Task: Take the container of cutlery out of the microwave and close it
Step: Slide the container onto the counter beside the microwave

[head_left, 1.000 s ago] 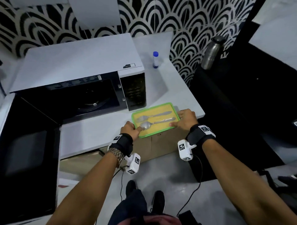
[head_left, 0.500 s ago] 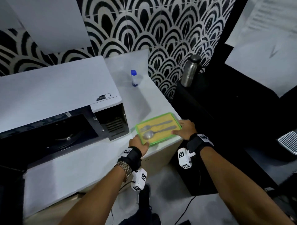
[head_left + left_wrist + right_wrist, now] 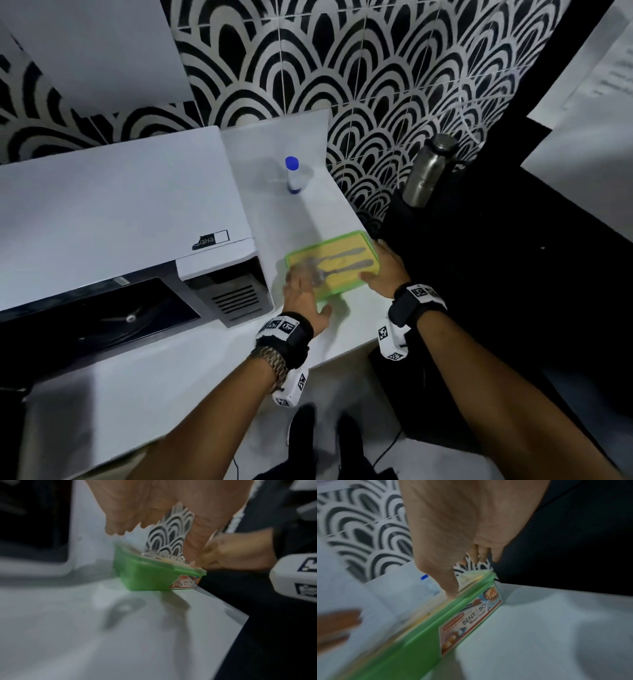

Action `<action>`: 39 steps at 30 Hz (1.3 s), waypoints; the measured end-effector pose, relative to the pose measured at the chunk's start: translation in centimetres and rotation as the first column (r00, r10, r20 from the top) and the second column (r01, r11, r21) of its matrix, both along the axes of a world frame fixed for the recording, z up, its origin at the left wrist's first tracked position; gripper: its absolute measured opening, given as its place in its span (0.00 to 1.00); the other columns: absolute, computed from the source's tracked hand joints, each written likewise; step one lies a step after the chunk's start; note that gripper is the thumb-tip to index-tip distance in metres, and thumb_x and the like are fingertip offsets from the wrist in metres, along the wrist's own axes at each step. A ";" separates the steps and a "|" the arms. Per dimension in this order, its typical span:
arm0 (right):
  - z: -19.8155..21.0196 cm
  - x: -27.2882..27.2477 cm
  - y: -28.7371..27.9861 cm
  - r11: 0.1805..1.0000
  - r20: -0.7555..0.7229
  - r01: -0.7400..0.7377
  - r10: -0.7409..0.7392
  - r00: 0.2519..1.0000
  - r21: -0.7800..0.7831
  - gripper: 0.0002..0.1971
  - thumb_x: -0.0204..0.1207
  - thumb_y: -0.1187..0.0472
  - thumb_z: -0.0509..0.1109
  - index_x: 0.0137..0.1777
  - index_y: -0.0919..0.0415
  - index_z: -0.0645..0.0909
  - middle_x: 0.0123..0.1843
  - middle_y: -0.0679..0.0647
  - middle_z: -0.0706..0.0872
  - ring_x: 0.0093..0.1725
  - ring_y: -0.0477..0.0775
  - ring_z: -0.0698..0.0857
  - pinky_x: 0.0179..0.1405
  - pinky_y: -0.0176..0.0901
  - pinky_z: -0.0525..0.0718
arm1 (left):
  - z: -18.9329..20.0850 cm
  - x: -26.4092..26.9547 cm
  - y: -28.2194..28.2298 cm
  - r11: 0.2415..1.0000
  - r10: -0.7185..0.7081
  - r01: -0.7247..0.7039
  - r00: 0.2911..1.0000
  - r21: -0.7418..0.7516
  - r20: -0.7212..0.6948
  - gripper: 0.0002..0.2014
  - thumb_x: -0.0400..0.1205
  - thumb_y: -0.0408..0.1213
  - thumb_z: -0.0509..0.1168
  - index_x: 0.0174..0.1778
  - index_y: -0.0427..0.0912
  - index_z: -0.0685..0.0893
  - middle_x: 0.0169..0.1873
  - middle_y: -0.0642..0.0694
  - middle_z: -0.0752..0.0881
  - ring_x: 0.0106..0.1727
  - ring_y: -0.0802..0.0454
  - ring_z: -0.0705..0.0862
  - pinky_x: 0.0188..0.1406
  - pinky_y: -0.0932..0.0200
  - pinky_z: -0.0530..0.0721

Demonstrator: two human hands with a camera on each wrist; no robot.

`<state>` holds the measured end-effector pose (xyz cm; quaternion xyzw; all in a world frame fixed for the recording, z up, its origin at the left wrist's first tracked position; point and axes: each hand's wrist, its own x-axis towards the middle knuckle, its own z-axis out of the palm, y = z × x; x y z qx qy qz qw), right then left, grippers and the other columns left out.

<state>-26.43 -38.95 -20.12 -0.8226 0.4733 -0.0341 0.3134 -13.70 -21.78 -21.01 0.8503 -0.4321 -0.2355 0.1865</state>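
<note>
A green container (image 3: 342,263) with a clear lid lies on the white counter (image 3: 205,370), right of the microwave (image 3: 102,205). A fork (image 3: 346,255) and a spoon (image 3: 356,265) show through the lid. My right hand (image 3: 385,267) grips its right end, thumb on the lid rim (image 3: 452,593), fingers curled over the far corner. My left hand (image 3: 301,291) is blurred and hovers over the left end with fingers spread. The left wrist view shows the container (image 3: 145,577) under those straight fingers. The microwave cavity (image 3: 102,318) stands open and dark.
A small blue-capped bottle (image 3: 292,174) stands on the counter behind the container. A steel flask (image 3: 428,171) stands on dark furniture to the right. The counter's right edge (image 3: 368,236) runs close beside the container. Patterned tiles (image 3: 376,85) cover the wall behind.
My left hand has let go of the container's left end and lifted with fingers spread. The right hand stays on the right end. My view has swung right, away from the microwave door.
</note>
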 end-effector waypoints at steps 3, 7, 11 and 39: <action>-0.7 0.9 0.0 0.950 -0.049 -0.265 0.261 0.964 -0.164 0.42 0.75 0.55 0.73 0.86 0.59 0.55 0.89 0.57 0.50 0.88 0.57 0.49 0.86 0.54 0.53 | 0.0 -0.8 -1.4 0.985 -0.171 0.166 0.966 0.041 0.195 0.48 0.78 0.48 0.64 0.86 0.36 0.43 0.86 0.35 0.41 0.87 0.37 0.38 0.85 0.37 0.43; -2.2 1.4 0.4 0.833 -0.171 -0.513 0.485 0.858 -0.208 0.36 0.83 0.51 0.61 0.86 0.61 0.51 0.89 0.58 0.45 0.88 0.57 0.43 0.85 0.62 0.49 | -0.7 -1.3 -2.8 0.945 -0.288 0.218 0.908 0.244 0.303 0.46 0.80 0.49 0.60 0.85 0.36 0.38 0.85 0.35 0.35 0.85 0.36 0.32 0.84 0.35 0.35; -3.5 1.5 -0.2 0.771 -0.247 -0.596 0.547 0.800 -0.223 0.37 0.84 0.42 0.49 0.87 0.61 0.43 0.88 0.59 0.39 0.87 0.58 0.38 0.86 0.61 0.40 | -1.6 -1.0 -3.3 0.928 -0.293 0.185 0.898 0.323 0.328 0.52 0.76 0.52 0.63 0.85 0.35 0.36 0.84 0.33 0.34 0.85 0.35 0.33 0.84 0.35 0.38; -2.2 1.4 5.3 0.659 -0.145 -0.681 0.677 0.722 -0.319 0.42 0.83 0.42 0.57 0.86 0.64 0.44 0.88 0.61 0.44 0.88 0.57 0.41 0.87 0.56 0.39 | -0.3 -3.4 2.0 0.977 -0.035 -0.012 0.975 0.213 0.218 0.52 0.78 0.49 0.65 0.85 0.35 0.35 0.86 0.37 0.37 0.87 0.40 0.38 0.85 0.45 0.39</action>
